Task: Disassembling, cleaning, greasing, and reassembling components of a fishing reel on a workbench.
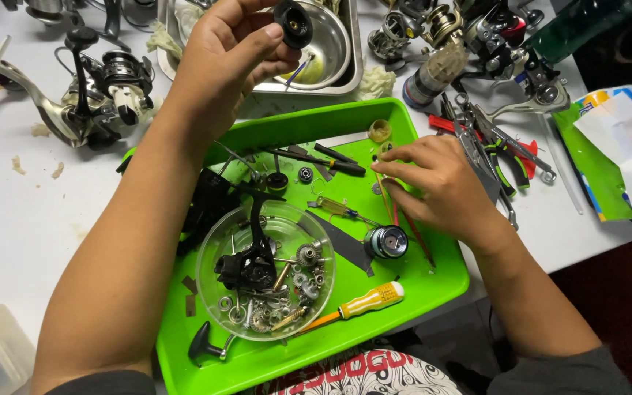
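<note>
Left hand (pixel 232 55) raised, pinching a small black round reel part (pixel 293 23); right hand (pixel 437 183) lower, fingertips closing on small pieces in the green tray (pixel 433 281).

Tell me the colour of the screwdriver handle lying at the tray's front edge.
Yellow, with a white tip on the screwdriver handle; the head view shows it on the green tray.

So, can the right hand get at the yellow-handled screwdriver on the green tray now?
Probably yes. The right hand is empty and the yellow-handled screwdriver lies uncovered near the green tray front edge, with nothing between them.
</note>
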